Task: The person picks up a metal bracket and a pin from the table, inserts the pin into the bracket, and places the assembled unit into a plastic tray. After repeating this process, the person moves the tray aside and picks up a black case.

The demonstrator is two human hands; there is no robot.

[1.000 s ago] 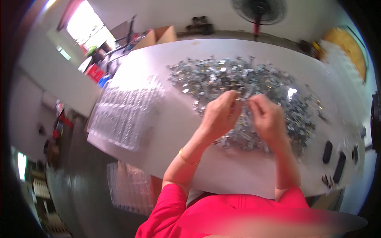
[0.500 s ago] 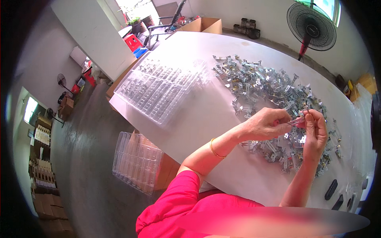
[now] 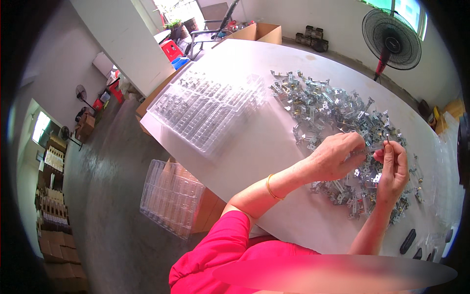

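Note:
Both my hands are over a spread heap of small metal brackets (image 3: 333, 105) on the white table (image 3: 245, 161). My left hand (image 3: 338, 156) has its fingers curled in a grip, with a thin shiny metal piece (image 3: 375, 146) reaching from it toward the other hand. Thumb and forefinger of my right hand (image 3: 394, 169) pinch a small metal part, whose narrow tip (image 3: 388, 138) stands up above them. Whether the two pieces are joined I cannot tell. A gold-coloured bangle (image 3: 272, 187) is on my left forearm.
Stacked clear plastic trays (image 3: 196, 112), their rows filled with small parts, stand on the table's left. More clear trays (image 3: 171, 196) rest by a cardboard box (image 3: 209, 208) below the table edge. Small black objects (image 3: 408, 241) lie near right. A fan (image 3: 391, 41) stands beyond the table.
My hands stay close together over the heap. The left hand has turned a little, its knuckles now higher, and the gap between the hands is slightly wider. The view has shifted slightly.

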